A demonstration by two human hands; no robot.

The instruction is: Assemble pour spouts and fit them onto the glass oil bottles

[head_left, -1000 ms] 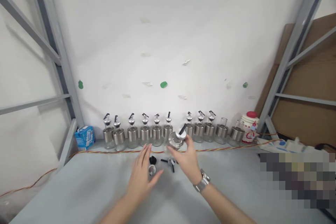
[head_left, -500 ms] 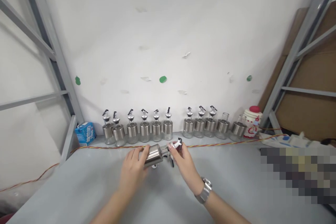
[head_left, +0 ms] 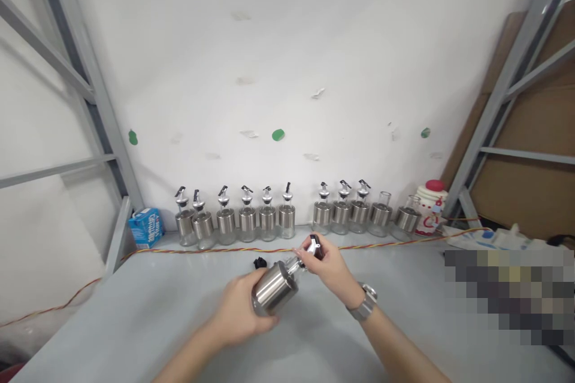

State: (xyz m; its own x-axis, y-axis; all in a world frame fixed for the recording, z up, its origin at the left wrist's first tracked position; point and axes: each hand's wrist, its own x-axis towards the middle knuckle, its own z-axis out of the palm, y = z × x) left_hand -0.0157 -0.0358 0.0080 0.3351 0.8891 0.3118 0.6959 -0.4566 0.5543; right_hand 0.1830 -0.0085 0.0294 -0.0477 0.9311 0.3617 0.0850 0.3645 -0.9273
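Observation:
My left hand (head_left: 240,308) is wrapped round an oil bottle (head_left: 275,288), clear glass with a steel sleeve. The bottle is tilted, its neck pointing up and to the right. At that neck my right hand (head_left: 330,263) pinches a pour spout (head_left: 314,245), silver with a black flap. Whether the spout is fully seated in the mouth is hidden by my fingers. A small black piece (head_left: 259,263), perhaps part of another spout, lies on the grey table (head_left: 153,311) just behind the bottle.
Along the wall stand several similar bottles with spouts (head_left: 247,224). Two without spouts, including one bottle (head_left: 381,215), are at the right. A blue carton (head_left: 147,228), a white-and-red container (head_left: 431,206), a twisted red-yellow wire (head_left: 372,246) and a power strip (head_left: 489,239) lie around them.
Both hands have moved right, and the bottle has come nearer to me, its tilt steeper. The black piece behind it now shows. Both hands keep their hold.

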